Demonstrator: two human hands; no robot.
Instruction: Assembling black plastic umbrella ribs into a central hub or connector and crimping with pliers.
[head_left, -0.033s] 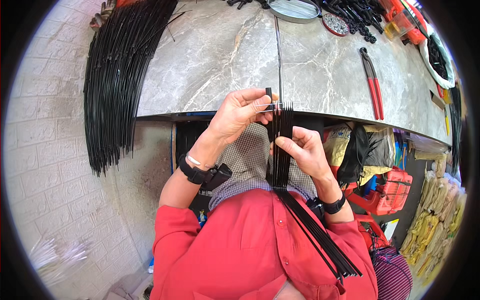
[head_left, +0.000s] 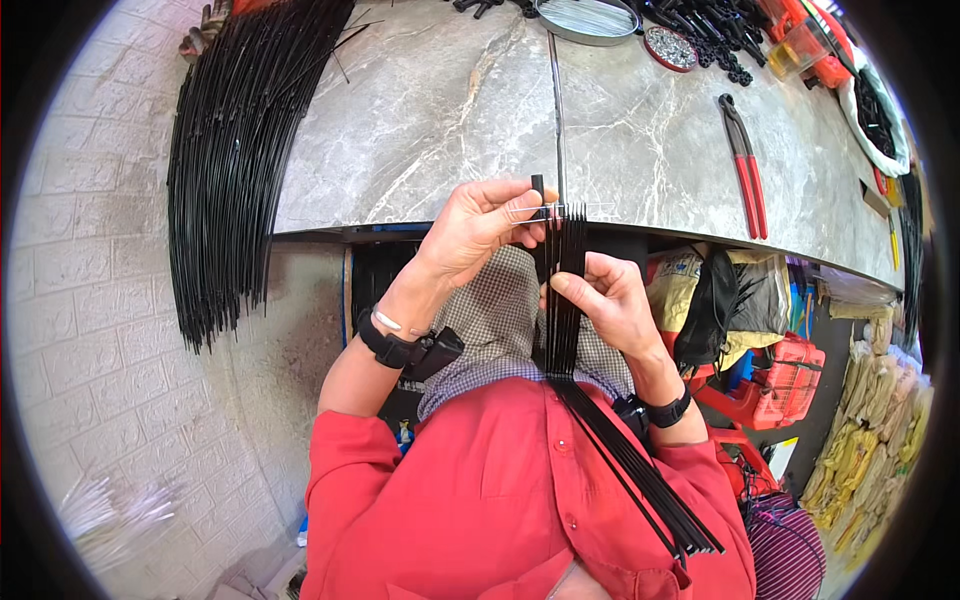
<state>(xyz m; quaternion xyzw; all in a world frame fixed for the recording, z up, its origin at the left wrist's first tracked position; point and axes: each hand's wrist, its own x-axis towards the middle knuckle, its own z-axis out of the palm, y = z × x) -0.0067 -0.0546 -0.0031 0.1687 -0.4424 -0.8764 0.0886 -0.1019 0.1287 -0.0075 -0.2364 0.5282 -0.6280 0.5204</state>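
At the table's near edge, my left hand [head_left: 478, 228] pinches a short black tube [head_left: 538, 186] upright between thumb and fingers. Thin metal wires [head_left: 590, 206] run crosswise from those fingertips through the tops of a row of slender black rods [head_left: 563, 345]. My right hand [head_left: 612, 303] is closed around the row lower down, thumb in front. The rods lie side by side, hang down over my lap, and their lower part slants right across my red shirt. How the wires join the tube is hidden by my left fingers.
A big bundle of black rods [head_left: 225, 190] overhangs the grey table [head_left: 420, 120] at left. Red-handled pliers [head_left: 748, 175] lie at right. At the back are a round tin of wires [head_left: 590, 18], a red dish of small metal bits [head_left: 671, 49] and black parts [head_left: 705, 30].
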